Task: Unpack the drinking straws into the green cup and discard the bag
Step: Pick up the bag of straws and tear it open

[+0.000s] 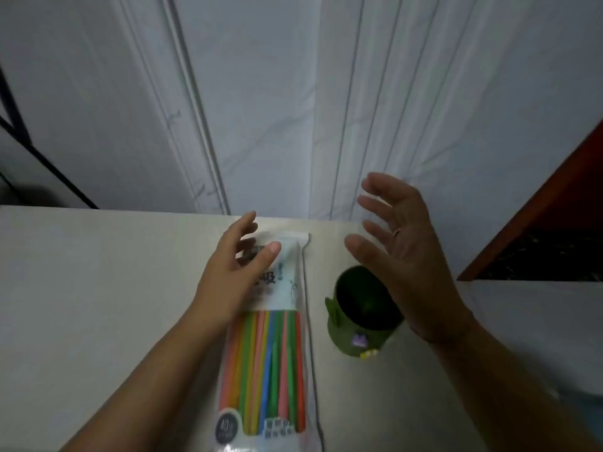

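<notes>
A long clear bag of coloured drinking straws (270, 360) lies flat on the pale table (98, 305), its white printed top pointing away from me. My left hand (235, 275) hovers over the bag's upper part, fingers spread and relaxed; I cannot tell whether it touches the bag. The green cup (355, 334) stands just right of the bag, empty, with small stickers on its side. My right hand (404, 256) is raised above and right of the cup, palm turned left, fingers straight, holding nothing.
A white marbled wall (277, 109) with vertical mouldings rises right behind the table's far edge. A dark red-brown piece of furniture (554, 230) juts in at the right. Something pale blue (587, 415) sits at the lower right edge.
</notes>
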Available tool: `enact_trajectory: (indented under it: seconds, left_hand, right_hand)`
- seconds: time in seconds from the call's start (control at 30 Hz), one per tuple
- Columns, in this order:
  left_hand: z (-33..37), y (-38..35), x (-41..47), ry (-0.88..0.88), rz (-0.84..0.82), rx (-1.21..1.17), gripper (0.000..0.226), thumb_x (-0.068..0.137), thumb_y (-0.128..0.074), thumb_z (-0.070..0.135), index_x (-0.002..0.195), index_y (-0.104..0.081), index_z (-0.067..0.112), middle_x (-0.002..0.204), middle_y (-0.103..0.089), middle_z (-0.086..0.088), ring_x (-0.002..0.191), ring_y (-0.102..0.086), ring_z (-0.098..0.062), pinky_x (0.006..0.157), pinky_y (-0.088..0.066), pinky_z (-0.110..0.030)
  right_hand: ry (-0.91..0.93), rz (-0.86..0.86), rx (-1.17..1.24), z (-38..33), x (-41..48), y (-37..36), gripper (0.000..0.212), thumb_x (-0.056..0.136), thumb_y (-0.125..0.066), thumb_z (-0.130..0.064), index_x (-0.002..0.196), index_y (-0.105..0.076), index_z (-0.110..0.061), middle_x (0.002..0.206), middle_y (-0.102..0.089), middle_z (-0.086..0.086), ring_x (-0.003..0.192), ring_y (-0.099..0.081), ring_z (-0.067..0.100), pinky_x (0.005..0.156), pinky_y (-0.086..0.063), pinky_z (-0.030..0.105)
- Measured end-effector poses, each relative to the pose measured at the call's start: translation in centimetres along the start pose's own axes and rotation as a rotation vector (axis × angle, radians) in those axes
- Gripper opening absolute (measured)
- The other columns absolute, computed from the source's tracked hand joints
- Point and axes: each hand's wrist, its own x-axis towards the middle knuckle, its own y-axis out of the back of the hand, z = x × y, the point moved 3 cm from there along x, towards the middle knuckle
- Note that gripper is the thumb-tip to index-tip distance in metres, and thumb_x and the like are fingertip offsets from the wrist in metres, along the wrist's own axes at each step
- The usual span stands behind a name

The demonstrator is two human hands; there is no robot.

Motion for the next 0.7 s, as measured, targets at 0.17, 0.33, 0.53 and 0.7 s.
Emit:
enact_trajectory:
  seconds: [0.17, 0.33, 0.53, 0.7]
  left_hand:
    - [1.1, 0.4, -3.6, 0.018, 0.066, 0.087, 0.062, 0.087, -0.062, 0.041, 0.143, -0.038, 0.030, 0.140, -0.044, 0.009, 0.119, -0.047, -0.008, 0.086, -0.042, -0.017]
    - [0.1, 0.2, -6.0, 0.269, 0.037, 0.199, 0.084, 0.081, -0.070, 0.041, 0.148, -0.027, 0.013, 0.149, -0.033, -0.010, 0.127, -0.045, -0.026, 0.099, -0.042, -0.038]
    - [-1.3, 0.0, -7.3, 0.493, 0.048, 0.227, 0.095, 0.054, -0.088, 0.044, 0.128, -0.044, 0.006, 0.127, -0.051, -0.011, 0.109, -0.059, -0.030, 0.091, -0.053, -0.042]
    - [-0.2, -0.1, -8.7, 0.605, -0.016, -0.061, 0.048, 0.068, -0.084, 0.015, 0.106, -0.060, -0.002, 0.101, -0.066, -0.017, 0.075, -0.063, -0.028, 0.055, -0.050, -0.032]
  right_hand:
    - [-0.024, 0.002, -0.036, -3.0, -3.1, 0.4, 0.057, 0.076, -0.063, -0.026, 0.123, -0.036, -0.043, 0.137, -0.043, -0.016, 0.127, -0.044, 0.004, 0.108, -0.040, 0.032]
    - [-0.066, 0.037, 0.045, -5.0, -7.4, 0.2, 0.054, 0.074, -0.063, -0.021, 0.119, -0.041, -0.040, 0.135, -0.047, -0.010, 0.127, -0.045, 0.009, 0.107, -0.040, 0.033]
    - [-0.260, -0.118, -0.019, -2.7, -12.0, -2.9, 0.037, 0.085, -0.063, -0.010, 0.118, -0.051, -0.022, 0.129, -0.053, 0.000, 0.124, -0.049, 0.015, 0.092, -0.045, 0.014]
    - [-0.551, -0.237, -0.140, 0.7, -13.7, -5.4, 0.044, 0.087, -0.060, -0.010, 0.127, -0.044, -0.005, 0.126, -0.048, 0.010, 0.116, -0.048, 0.021, 0.091, -0.043, 0.029]
